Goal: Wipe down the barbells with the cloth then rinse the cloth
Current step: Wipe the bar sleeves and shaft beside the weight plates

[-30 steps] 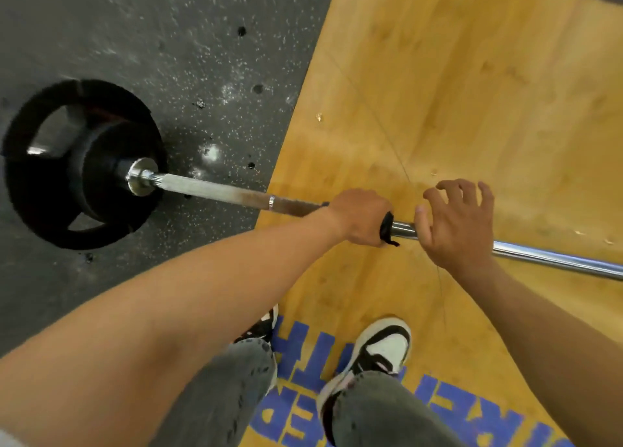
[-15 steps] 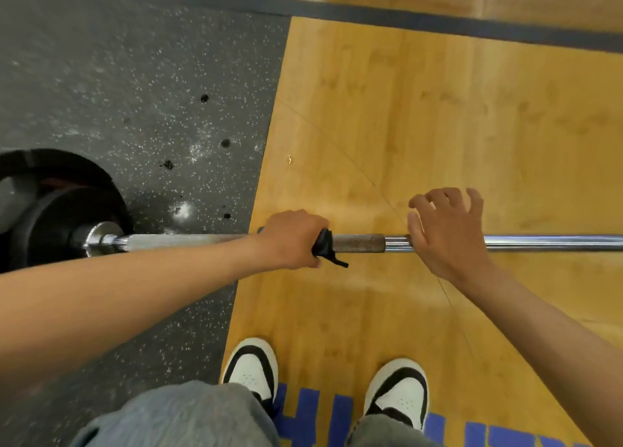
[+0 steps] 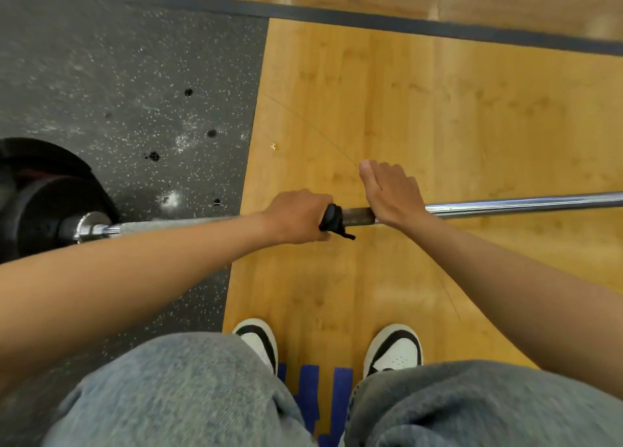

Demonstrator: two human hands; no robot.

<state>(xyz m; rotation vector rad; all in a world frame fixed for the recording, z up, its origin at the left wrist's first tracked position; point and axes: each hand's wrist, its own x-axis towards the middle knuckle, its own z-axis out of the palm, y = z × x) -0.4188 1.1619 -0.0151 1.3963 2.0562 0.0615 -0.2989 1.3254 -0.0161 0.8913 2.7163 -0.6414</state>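
at the far left the black weight plates (image 3: pixel 37 207) sit on the dark rubber mat (image 3: pixel 118 76), and they make the barbell (image 3: pixel 505 202) a heavy, rigid steel thing that should stay put on the floor and be wiped in place, not lifted. the left hand (image 3: pixel 296 215) has its fingers curled tight round the shaft with the black cloth (image 3: pixel 332 219) bunched under them, a soft, thin rag that will fold round the bar and slide best when squeezed all the way round. just beside it the right hand (image 3: pixel 391 193) lies flat on the bar with its fingers straight and holding nothing, over the wooden platform (image 3: pixel 438 109), a fair place to steady the smooth, likely slippery chrome.
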